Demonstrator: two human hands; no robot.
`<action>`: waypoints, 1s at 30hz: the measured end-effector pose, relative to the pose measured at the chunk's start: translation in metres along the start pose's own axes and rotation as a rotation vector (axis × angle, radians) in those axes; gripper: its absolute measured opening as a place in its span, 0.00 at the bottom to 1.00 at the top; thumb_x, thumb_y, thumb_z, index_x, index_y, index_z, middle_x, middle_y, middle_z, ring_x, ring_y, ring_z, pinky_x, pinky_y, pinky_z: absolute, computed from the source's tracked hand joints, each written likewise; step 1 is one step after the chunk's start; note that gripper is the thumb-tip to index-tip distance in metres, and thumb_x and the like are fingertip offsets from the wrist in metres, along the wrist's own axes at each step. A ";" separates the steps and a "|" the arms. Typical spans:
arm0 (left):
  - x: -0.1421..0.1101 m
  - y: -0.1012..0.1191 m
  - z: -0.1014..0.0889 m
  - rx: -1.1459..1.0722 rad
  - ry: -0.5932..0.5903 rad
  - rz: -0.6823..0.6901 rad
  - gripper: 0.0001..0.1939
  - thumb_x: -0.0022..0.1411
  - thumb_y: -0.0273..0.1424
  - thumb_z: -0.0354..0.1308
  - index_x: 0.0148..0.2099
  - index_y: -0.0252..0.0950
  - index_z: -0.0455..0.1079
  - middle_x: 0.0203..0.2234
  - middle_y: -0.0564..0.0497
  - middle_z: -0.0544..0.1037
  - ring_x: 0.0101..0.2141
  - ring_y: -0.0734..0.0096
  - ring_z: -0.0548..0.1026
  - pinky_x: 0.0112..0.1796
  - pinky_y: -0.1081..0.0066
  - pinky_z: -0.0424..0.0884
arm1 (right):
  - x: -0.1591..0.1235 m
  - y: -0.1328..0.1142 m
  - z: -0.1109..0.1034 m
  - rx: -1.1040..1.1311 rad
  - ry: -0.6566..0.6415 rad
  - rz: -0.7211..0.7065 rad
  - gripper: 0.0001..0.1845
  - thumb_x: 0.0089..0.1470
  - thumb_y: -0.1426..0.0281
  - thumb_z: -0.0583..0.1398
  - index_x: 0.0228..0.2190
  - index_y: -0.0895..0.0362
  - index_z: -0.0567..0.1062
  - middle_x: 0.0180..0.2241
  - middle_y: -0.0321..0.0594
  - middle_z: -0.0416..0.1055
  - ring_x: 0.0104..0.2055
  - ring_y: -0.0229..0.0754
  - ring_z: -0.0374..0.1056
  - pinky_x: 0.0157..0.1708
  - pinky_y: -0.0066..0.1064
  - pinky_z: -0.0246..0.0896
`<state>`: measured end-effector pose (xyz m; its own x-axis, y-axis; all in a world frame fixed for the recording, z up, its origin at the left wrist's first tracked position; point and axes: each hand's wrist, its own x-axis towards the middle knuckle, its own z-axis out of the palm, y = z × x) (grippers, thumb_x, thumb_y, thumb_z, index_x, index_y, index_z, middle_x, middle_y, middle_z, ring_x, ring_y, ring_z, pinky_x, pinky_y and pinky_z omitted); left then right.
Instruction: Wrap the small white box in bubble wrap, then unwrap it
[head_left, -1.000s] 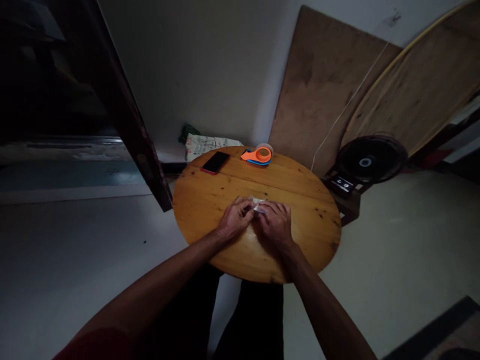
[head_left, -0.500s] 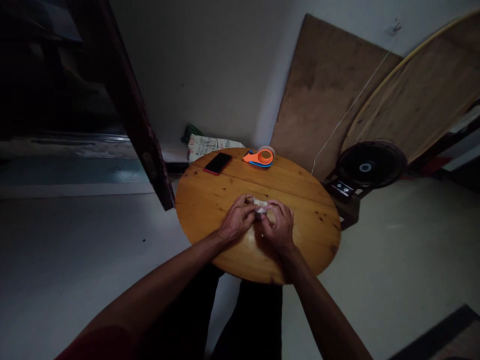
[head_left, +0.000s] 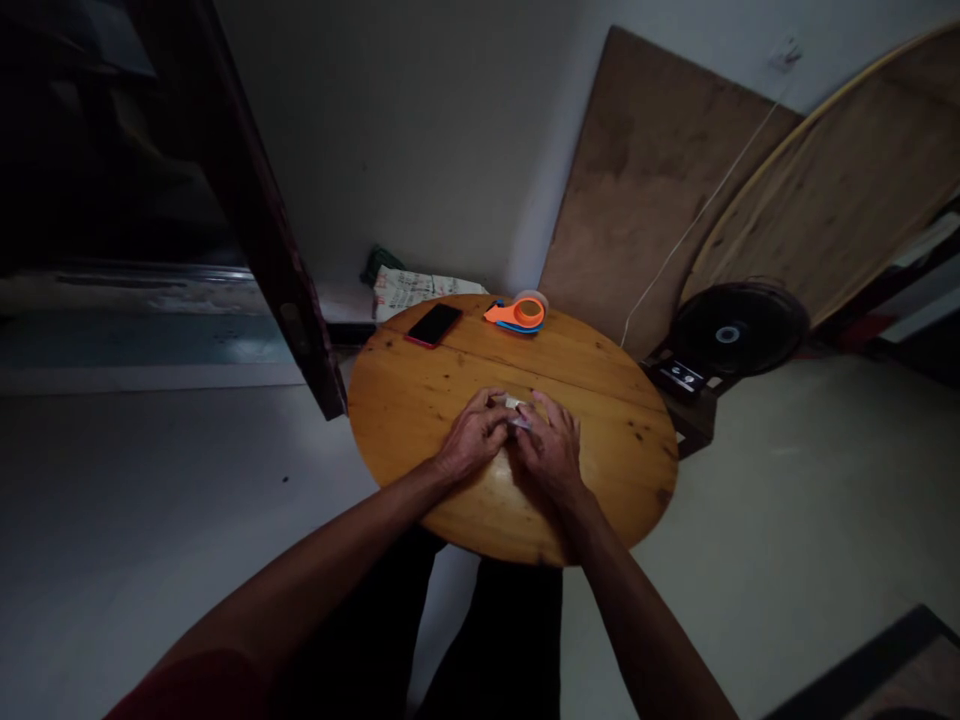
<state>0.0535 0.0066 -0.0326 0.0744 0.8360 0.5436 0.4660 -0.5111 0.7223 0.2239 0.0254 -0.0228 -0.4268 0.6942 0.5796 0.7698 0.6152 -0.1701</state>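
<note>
Both my hands rest close together at the middle of a round wooden table (head_left: 420, 400). A small white folded piece (head_left: 514, 404), perhaps paper, shows between the fingertips. My left hand (head_left: 474, 437) has its fingers curled and pinches the piece's left side. My right hand (head_left: 551, 447) lies over its right side with fingers bent down onto it. Most of the white piece is hidden under the fingers.
A dark phone with a red edge (head_left: 433, 324) and an orange tape dispenser (head_left: 517, 313) lie at the table's far side. A dark door edge (head_left: 289, 300) stands left, a floor fan (head_left: 731, 330) right. Boards lean on the wall behind.
My right hand's fingers have lowered and flattened over the white piece. My left hand has stayed in place, still pinching it.
</note>
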 end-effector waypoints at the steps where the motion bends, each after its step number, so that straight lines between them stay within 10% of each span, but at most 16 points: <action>1: 0.000 -0.001 0.000 0.005 0.002 -0.002 0.17 0.58 0.19 0.53 0.45 0.37 0.77 0.51 0.44 0.66 0.53 0.63 0.69 0.54 0.63 0.68 | 0.000 0.000 0.000 0.012 0.009 0.003 0.17 0.57 0.67 0.56 0.48 0.55 0.74 0.58 0.47 0.64 0.55 0.51 0.61 0.52 0.44 0.55; 30: -0.003 -0.010 0.005 -0.002 0.088 -0.050 0.14 0.57 0.20 0.55 0.44 0.37 0.73 0.54 0.45 0.65 0.48 0.67 0.72 0.47 0.67 0.73 | -0.001 0.000 0.002 0.145 0.000 0.038 0.13 0.56 0.66 0.56 0.43 0.56 0.69 0.56 0.49 0.65 0.56 0.52 0.61 0.52 0.44 0.53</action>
<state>0.0532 0.0101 -0.0432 -0.0268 0.8397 0.5423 0.4652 -0.4697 0.7503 0.2236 0.0256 -0.0247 -0.3988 0.7182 0.5702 0.7090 0.6358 -0.3050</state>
